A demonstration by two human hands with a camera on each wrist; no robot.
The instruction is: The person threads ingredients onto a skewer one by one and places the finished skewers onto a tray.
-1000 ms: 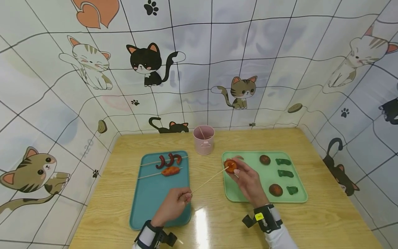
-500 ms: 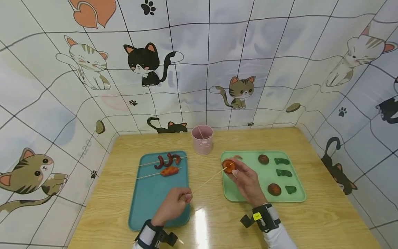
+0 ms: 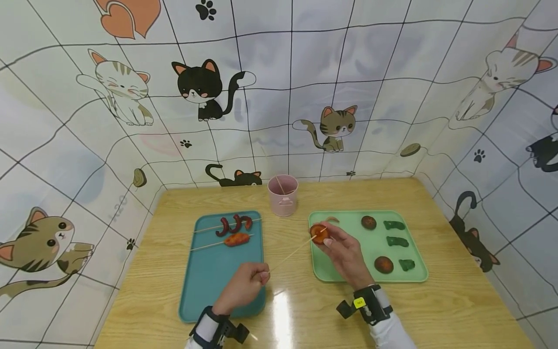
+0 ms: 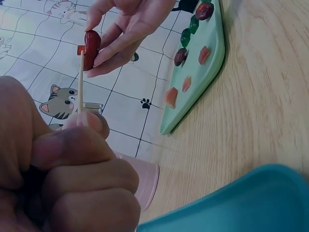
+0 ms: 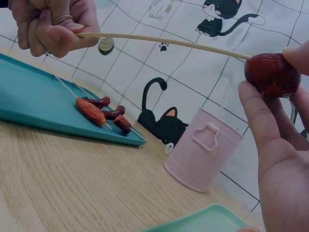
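Note:
My left hand (image 3: 245,287) pinches a thin bamboo skewer (image 3: 291,254) near its lower end, fingers curled in. A glossy red-brown mushroom cap (image 3: 319,233) is held between the thumb and fingers of my right hand (image 3: 347,256), over the left side of the green tray (image 3: 324,271). The skewer's far end meets the cap, and its shaft bows slightly in the right wrist view. A small orange-red bit (image 4: 80,50) shows beside the skewer end in the left wrist view. Two more mushroom caps and several green pepper-like pieces (image 3: 397,242) lie on the green tray.
On the left, a blue tray (image 3: 205,291) bears a skewer of curled sausages (image 3: 237,225) and one with an orange-red oval piece (image 3: 237,239). A pink bucket (image 3: 283,203) with a stick in it stands at the back, before the cat-patterned wall cloth (image 3: 270,63).
The whole head view has shifted slightly left. Both hands keep their hold, and the mushroom cap has turned slightly on the skewer's end.

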